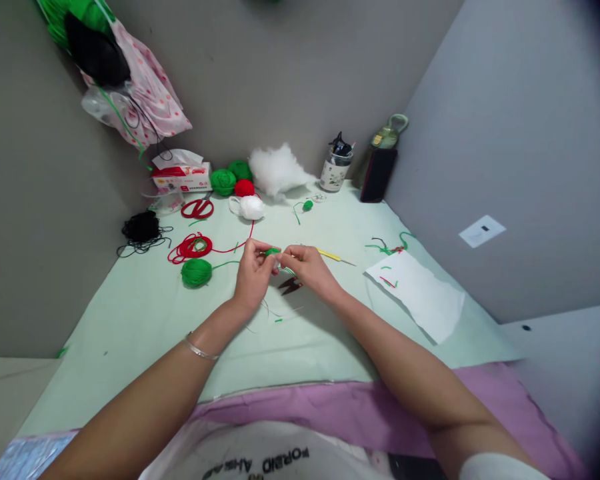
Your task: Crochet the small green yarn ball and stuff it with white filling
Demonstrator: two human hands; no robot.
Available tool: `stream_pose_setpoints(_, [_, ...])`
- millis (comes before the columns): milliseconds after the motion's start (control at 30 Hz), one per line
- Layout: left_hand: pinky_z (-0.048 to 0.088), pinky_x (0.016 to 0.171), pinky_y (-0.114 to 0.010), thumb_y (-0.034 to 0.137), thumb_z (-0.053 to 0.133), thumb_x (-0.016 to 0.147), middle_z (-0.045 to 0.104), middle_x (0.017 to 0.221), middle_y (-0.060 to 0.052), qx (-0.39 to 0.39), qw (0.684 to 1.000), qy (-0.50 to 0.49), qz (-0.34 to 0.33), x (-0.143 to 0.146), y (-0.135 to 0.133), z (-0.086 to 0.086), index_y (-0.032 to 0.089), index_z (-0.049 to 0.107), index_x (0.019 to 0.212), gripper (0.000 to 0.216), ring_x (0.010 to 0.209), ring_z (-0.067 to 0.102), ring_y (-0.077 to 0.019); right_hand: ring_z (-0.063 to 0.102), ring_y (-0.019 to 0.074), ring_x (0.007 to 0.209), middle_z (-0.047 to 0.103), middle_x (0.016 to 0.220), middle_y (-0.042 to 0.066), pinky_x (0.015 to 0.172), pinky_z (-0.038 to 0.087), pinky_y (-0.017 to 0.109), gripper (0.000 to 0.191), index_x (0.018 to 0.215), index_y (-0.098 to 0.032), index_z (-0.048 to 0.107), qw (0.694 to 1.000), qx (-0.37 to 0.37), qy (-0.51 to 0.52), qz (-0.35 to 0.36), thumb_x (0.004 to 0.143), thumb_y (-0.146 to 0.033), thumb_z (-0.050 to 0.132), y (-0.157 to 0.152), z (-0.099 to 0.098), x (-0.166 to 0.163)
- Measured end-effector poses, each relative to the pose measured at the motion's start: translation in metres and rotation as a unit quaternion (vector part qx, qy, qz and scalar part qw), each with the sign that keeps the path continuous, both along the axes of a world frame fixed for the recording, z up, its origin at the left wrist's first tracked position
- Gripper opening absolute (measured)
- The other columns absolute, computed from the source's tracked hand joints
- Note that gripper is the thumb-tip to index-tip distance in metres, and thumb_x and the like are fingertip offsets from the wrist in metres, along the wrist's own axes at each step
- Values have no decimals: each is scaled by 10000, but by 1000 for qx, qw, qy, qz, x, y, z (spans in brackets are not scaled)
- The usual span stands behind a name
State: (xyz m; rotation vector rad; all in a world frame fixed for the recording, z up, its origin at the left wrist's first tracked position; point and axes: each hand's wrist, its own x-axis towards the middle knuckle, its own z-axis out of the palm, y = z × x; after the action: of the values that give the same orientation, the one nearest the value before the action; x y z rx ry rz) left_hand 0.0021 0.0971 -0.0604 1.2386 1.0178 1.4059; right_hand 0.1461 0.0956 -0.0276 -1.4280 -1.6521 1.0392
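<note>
My left hand [253,272] and my right hand [307,265] meet above the middle of the pale green table [145,313], fingers pinched together on a small green yarn piece [273,252]. A green strand runs from it left to a green yarn ball [197,273]. A yellow-handled crochet hook [333,256] lies just right of my right hand. Small dark snips [291,286] lie on the table under my hands. A silver bangle [200,349] sits on my left wrist.
Red yarn loops [193,247], black yarn [141,228], red scissors [198,209], a tissue box [182,177], green and red yarn balls [223,181], white stuffing [276,169], a cup of tools [335,172], a bottle [380,163] and white paper [420,293] surround the work area.
</note>
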Motion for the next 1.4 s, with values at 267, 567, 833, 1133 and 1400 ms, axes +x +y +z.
stream_pose_setpoints(267, [557,678,-297,378,761,837,658,828,22,-8,998,-19,-66,-7,-1,1,208,538,949,302,641,653,-123,352,117,529,417,518,-59,525,230,272,322,636,-217,519,999,26,-44,-19,857,-440,593,1,-5,3])
stream_pose_setpoints(567, [527,570,-258,256,777,717,654,721,45,-51,996,-38,-62,-10,6,5,206,535,868,290,556,605,-109,488,137,630,596,682,-24,642,325,265,205,745,-212,571,990,81,-86,78,922,-266,482,-13,10,4])
stream_pose_setpoints(833, [497,537,-243,226,703,720,597,581,74,-105,992,-67,-23,-4,3,4,217,518,821,210,503,591,-120,438,137,589,593,648,-32,633,259,277,141,746,-230,546,983,107,-144,47,885,-245,565,-16,7,-5])
stream_pose_setpoints(1133, [586,729,-292,388,815,771,694,768,34,-98,988,-87,-83,-5,-6,12,216,527,925,369,722,704,-143,410,136,559,554,577,-39,607,260,275,221,720,-235,533,985,100,-137,-25,909,-339,579,-9,4,0])
stream_pose_setpoints(1400, [593,684,-300,451,849,739,687,690,29,-94,988,-66,-106,-11,-2,10,211,518,897,438,648,691,-147,554,142,643,710,760,-11,659,367,261,125,813,-233,518,987,103,-94,77,932,-258,491,-11,9,8])
